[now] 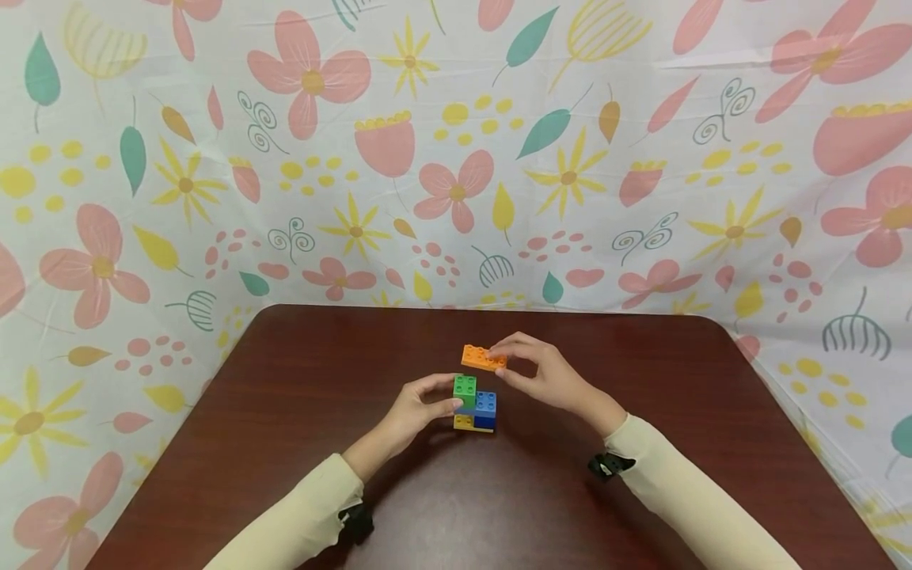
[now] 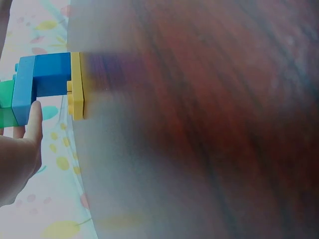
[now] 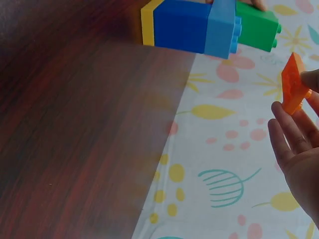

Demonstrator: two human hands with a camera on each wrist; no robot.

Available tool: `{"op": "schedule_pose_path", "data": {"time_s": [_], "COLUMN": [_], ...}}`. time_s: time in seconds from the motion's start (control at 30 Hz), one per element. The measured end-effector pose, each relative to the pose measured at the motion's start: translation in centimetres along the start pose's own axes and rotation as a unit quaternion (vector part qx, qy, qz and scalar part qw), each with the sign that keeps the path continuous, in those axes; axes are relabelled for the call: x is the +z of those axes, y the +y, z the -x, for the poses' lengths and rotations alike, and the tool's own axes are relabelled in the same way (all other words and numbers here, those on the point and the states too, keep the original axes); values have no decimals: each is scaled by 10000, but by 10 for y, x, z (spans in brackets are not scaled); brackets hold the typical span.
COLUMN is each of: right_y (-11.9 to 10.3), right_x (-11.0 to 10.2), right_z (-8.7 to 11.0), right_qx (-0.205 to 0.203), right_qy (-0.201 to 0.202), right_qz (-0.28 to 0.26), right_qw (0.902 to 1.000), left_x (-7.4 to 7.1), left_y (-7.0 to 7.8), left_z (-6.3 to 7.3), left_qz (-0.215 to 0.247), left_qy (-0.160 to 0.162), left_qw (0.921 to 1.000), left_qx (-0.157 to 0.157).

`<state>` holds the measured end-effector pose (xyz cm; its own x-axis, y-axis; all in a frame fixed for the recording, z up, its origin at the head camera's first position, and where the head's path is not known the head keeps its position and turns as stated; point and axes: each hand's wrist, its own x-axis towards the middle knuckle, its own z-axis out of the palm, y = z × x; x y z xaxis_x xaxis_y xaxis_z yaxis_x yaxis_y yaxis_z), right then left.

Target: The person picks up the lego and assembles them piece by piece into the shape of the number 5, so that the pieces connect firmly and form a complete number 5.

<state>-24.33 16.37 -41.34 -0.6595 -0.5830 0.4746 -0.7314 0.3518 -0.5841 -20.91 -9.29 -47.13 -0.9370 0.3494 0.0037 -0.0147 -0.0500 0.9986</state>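
A small stack of toy building bricks stands on the table: a flat yellow brick (image 2: 77, 94) at the bottom, a dark blue brick (image 3: 180, 25) on one end of it, a lighter blue brick (image 2: 24, 89) across that, and a green brick (image 1: 465, 388) on top at the left. My left hand (image 1: 413, 412) grips the stack's left side, thumb in front of the green brick and fingers behind. Pinched between the thumb and fingers of my right hand (image 1: 545, 372) is a flat orange brick (image 3: 293, 82), held above and behind the stack, apart from the green brick.
The dark brown table (image 1: 456, 491) stretches around the stack, its far edge close to a flower-patterned cloth (image 1: 456, 158). Black bands (image 1: 610, 465) sit at both wrists, over cream sleeves.
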Motion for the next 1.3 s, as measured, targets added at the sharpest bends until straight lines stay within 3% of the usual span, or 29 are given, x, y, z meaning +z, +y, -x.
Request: {"op": "schedule_pose_path", "data": {"time_s": [0.63,1.1,1.3], "right_y": [-3,-10,-11], "right_x": [10,11,10], "right_z": [14,7,5], "right_qx": [-423,-763,-700], "right_qy": [-371,-418,-588], "right_qz": [-118,-168,-106], "right_qw": [9983,9961,9958], "left_x": [1,0,0], "left_y": [-1,0,0], "left_z": [0,-1,-1], "left_qz": [74,125,123], "left_qy": [2,0,-28], "left_qw": [10000,9999,9999], "left_qx": [-43,-51,-16]}}
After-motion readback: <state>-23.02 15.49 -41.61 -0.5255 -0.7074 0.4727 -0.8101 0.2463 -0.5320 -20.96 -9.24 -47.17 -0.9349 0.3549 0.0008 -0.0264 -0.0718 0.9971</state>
